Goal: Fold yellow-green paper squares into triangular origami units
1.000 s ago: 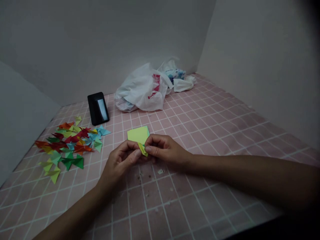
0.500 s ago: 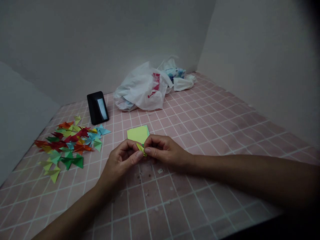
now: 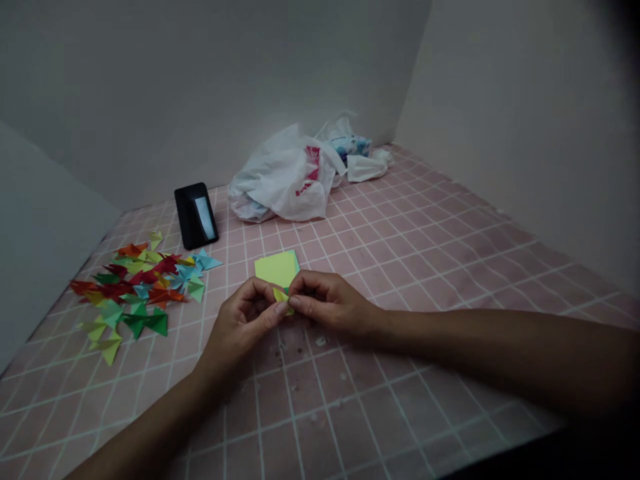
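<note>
Between my two hands is a small folded piece of yellow paper [image 3: 280, 295], partly hidden by the fingers. My left hand [image 3: 253, 310] pinches it with thumb and forefinger from the left. From the other side, my right hand [image 3: 330, 300] grips its right edge with closed fingertips. Just behind the hands lies a stack of square paper sheets [image 3: 276, 268], yellow-green on top with a green edge showing beneath. To the left is a spread pile of folded paper shapes [image 3: 145, 273] in red, orange, yellow, green and light blue.
A black phone [image 3: 197, 217] lies behind the paper pile. A crumpled white plastic bag [image 3: 285, 177] with red print sits at the back, beside a blue-and-white packet [image 3: 353, 145]. Pink checked cloth [image 3: 425, 233] covers the table; walls rise behind and at both sides.
The folded yellow paper has tilted slightly between my fingertips, showing a wider face. Both hands stay in nearly the same place, still pinching it.
</note>
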Available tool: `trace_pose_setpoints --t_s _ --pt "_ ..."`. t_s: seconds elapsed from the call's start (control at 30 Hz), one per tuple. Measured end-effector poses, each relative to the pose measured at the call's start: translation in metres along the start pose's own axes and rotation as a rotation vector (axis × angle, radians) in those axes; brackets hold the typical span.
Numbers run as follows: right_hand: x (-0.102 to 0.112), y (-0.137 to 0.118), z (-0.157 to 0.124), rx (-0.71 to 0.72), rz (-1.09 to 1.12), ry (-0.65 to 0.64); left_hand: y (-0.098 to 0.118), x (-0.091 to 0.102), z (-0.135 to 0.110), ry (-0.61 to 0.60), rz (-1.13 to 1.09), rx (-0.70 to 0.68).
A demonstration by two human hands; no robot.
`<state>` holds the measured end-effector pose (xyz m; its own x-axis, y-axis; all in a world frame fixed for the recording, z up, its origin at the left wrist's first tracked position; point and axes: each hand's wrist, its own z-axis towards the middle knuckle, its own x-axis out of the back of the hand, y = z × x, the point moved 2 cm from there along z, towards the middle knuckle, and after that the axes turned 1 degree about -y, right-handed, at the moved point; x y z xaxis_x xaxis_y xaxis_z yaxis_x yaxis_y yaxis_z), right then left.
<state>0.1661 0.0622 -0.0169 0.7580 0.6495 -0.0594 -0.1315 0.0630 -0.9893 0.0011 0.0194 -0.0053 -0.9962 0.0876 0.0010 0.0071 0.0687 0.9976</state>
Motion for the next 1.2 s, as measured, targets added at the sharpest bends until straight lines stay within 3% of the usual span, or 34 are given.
trace_pose_setpoints --t_s 0.87,1.2 --pt "0.0019 0.0064 0.0011 0.012 -0.106 0.074 -0.0039 -0.0026 0.0016 0.032 -0.102 0.092" --pt "0.0018 0.0025 0.0001 -0.025 -0.054 0.022 -0.0024 -0.0036 0.0007 0.017 -0.088 0.100"
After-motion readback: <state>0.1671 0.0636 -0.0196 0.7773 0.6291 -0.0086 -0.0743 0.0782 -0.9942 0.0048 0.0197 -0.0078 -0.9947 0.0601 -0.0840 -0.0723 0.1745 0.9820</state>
